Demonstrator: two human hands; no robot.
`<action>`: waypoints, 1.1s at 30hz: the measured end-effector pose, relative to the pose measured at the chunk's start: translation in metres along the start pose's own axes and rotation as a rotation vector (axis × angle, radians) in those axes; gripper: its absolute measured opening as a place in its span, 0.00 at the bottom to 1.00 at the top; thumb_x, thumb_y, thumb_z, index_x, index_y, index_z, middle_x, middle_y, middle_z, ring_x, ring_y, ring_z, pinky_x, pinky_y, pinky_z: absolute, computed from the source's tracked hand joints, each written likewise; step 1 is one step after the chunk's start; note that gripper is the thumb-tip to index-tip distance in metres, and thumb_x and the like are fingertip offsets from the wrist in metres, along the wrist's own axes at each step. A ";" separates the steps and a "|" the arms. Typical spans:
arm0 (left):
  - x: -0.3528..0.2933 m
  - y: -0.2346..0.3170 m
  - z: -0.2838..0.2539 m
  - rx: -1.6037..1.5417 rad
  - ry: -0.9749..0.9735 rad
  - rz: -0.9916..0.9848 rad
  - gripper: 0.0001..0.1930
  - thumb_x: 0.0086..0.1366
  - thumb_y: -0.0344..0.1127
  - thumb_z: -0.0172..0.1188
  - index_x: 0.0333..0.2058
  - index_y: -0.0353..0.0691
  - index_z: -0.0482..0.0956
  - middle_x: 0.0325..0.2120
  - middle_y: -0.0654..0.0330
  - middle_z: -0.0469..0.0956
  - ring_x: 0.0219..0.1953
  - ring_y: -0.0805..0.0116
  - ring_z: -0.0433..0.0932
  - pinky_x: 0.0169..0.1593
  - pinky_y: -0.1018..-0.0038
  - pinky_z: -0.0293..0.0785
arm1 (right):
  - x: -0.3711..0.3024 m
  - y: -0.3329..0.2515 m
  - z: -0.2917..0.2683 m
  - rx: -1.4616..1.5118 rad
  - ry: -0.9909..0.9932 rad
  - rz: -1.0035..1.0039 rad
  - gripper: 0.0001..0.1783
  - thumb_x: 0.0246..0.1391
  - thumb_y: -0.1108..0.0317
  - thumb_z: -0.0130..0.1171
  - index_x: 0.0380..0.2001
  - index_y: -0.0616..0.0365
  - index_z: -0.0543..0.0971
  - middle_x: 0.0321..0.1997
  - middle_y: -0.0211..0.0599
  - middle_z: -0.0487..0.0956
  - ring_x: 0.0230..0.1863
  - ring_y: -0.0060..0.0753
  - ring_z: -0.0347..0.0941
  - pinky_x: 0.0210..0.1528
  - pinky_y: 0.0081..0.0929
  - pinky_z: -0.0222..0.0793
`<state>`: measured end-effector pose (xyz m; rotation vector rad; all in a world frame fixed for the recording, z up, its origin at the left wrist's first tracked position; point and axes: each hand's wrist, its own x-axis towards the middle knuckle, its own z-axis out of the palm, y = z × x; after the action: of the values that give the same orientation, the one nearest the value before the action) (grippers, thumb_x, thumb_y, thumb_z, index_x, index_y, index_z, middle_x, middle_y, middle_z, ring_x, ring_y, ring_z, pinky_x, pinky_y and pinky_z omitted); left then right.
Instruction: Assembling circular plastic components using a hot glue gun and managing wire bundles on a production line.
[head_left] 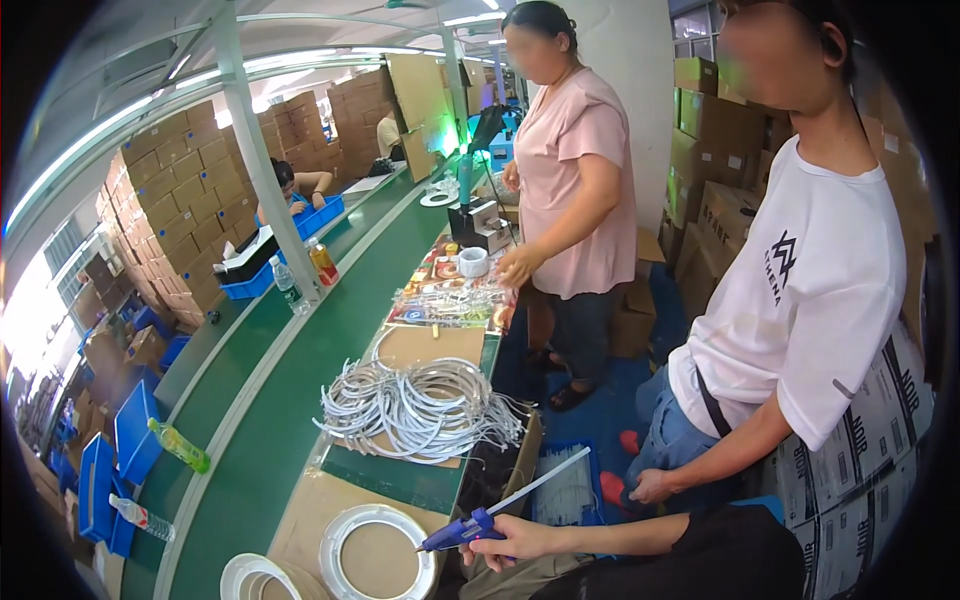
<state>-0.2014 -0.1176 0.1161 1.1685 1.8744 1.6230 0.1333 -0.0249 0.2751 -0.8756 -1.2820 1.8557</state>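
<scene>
My right hand (512, 541) is closed around the handle of a blue hot glue gun (458, 531). A long white glue stick (542, 478) juts out of the gun's back end, up and to the right. The gun's nozzle points left, over the right rim of a white ring-shaped frame (334, 530). I cannot tell whether the tip touches the rim. That ring lies on a sheet of brown cardboard (300, 500) at the near end of the bench. More white rings (240, 578) sit to its left, cut by the lower edge. My left hand is out of view.
Beyond the cardboard lies a heap of white looped cables (415, 410). A green conveyor belt (330, 330) runs along the left, with bottles (180, 447) and blue bins (137, 430) past it. Two people stand on the right, one close beside my arm (620, 538). A blue tray (565, 490) sits low near them.
</scene>
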 end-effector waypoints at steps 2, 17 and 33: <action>0.015 0.083 0.044 -0.014 0.024 -0.022 0.25 0.69 0.30 0.57 0.62 0.29 0.62 0.52 0.43 0.75 0.55 0.56 0.75 0.54 0.67 0.74 | 0.007 0.006 0.006 -0.018 -0.028 0.023 0.16 0.69 0.58 0.51 0.49 0.59 0.74 0.44 0.31 0.80 0.27 0.14 0.72 0.24 0.15 0.65; -0.034 -0.089 0.045 0.767 -0.865 -0.368 0.31 0.70 0.59 0.48 0.50 0.34 0.80 0.37 0.36 0.80 0.42 0.38 0.79 0.45 0.51 0.74 | 0.009 0.036 0.029 0.024 -0.094 0.119 0.17 0.69 0.58 0.52 0.51 0.59 0.73 0.43 0.29 0.79 0.26 0.14 0.72 0.26 0.15 0.66; -0.103 0.022 0.033 0.709 -0.633 -0.038 0.16 0.61 0.44 0.58 0.27 0.36 0.83 0.22 0.41 0.78 0.31 0.39 0.79 0.37 0.52 0.75 | -0.019 0.014 0.023 0.063 -0.010 0.163 0.13 0.66 0.63 0.56 0.42 0.64 0.79 0.24 0.30 0.79 0.24 0.19 0.76 0.29 0.20 0.74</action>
<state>-0.1102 -0.1792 0.1060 1.6446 2.0182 0.4255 0.1215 -0.0558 0.2706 -0.9619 -1.1816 2.0177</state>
